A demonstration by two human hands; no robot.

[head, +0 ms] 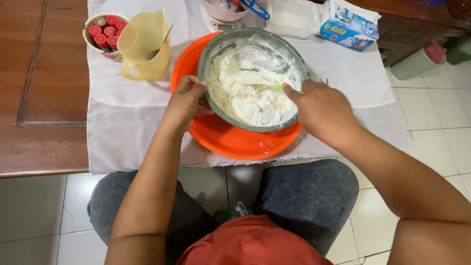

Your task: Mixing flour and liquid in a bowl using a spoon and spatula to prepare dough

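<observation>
A grey-green mixing bowl full of white floury dough sits tilted inside a wider orange basin on a white cloth. My left hand grips the bowl's near left rim. My right hand is closed around the handle of a pale green spatula, whose blade lies in the dough.
A yellow plastic jug and a cup of red-capped tubes stand at the left of the cloth. Behind the bowl are a scale with a container, a clear tub and a blue-white carton. The wooden table edge runs near my knees.
</observation>
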